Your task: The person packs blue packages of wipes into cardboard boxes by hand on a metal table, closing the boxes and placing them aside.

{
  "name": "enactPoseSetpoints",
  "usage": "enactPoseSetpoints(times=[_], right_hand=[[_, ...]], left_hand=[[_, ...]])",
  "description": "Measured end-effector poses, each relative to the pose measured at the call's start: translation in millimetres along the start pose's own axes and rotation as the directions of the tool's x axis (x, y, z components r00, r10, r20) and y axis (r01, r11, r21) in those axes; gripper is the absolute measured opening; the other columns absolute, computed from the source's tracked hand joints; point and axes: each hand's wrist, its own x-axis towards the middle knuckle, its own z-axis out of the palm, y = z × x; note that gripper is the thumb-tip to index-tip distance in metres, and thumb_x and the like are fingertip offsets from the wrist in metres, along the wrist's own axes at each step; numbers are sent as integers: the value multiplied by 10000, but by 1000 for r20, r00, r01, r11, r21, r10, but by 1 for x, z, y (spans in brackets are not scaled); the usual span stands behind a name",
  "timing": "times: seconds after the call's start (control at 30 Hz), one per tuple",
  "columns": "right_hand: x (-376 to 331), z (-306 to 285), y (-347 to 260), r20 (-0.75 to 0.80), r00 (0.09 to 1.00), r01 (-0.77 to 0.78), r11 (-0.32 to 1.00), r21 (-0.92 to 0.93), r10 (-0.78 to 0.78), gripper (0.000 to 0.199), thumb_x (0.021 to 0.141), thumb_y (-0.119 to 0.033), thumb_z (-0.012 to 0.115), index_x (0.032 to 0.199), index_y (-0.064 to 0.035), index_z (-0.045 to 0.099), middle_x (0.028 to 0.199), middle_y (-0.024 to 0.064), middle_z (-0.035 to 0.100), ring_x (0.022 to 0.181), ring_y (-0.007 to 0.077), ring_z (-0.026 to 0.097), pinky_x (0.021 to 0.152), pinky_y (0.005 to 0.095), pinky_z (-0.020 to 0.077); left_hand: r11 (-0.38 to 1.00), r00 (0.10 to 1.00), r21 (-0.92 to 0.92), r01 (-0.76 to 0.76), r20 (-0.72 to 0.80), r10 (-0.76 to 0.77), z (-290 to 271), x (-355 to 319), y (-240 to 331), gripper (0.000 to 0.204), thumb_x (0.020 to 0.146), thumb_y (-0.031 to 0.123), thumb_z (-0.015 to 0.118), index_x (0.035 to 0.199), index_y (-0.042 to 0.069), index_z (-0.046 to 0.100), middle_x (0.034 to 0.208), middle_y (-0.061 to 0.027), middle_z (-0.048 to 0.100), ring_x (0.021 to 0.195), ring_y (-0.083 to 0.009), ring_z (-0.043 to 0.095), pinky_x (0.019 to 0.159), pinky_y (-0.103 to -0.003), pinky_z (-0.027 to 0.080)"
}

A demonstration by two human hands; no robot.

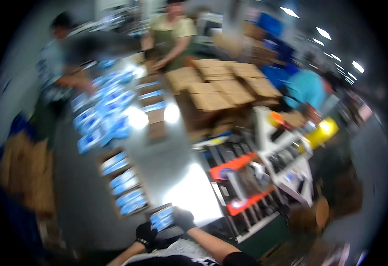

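At the near edge of the metal table, a small open cardboard box [150, 214] holds blue-and-white packets [162, 218]. My left hand [146, 234], in a black glove, is closed at the box's near left corner. Against its right side lies my right hand [184, 219], in a grey glove; motion blur smears its fingers. Just beyond, to the left, a row of open cardboard boxes [106, 177] is filled with similar packets.
A loose heap of blue-and-white packets [103, 111] covers the table's far left. Cartons [211, 95] are stacked beyond the orange-and-white machine [238, 166] at right. Two people [169, 37] [54, 66] stand across the table. Flattened cardboard [27, 173] is at far left.
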Motion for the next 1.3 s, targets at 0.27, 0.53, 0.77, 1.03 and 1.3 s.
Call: enactPoseSetpoints(times=[0.27,0.53,0.77,1.03,1.3], right_hand=[[-23,-27,19,8,995,-102,990,97,102,371,790,-202,517,1152,-136,565,842,153,646,775,336,639,690,442,500],[-28,-51,13,49,988,-154,977,146,148,363,816,-241,540,1154,-111,550,930,163,651,833,344,636,740,444,498],[-12,-33,4,96,989,-125,978,167,110,398,825,-245,529,1199,-108,540,958,178,650,903,347,631,807,445,486],[-11,-68,-13,187,953,-245,970,8,239,338,822,-259,525,1105,-83,583,922,146,668,840,314,652,750,432,502],[-18,-32,-2,-182,976,-114,992,63,123,437,771,-224,552,1202,-153,554,907,129,653,796,322,638,695,447,505]], left_hand=[[974,966,209,-82,256,27,40,40,20,203,663,307,619,663,132,515,662,-129,587,677,-333,608,611,-458,474],[945,888,246,-217,451,87,69,62,-25,623,774,502,556,1203,51,558,1147,-197,605,1065,-374,564,899,-448,444],[925,901,317,-209,431,56,73,47,-57,749,812,616,501,1317,64,477,1323,-196,493,1231,-317,468,1023,-386,375],[976,903,145,-161,422,86,22,54,23,290,730,439,568,783,154,559,757,-124,636,770,-326,631,676,-452,483],[925,886,214,-315,416,206,19,61,16,295,727,435,589,713,141,604,736,-115,646,750,-306,644,685,-430,505]])
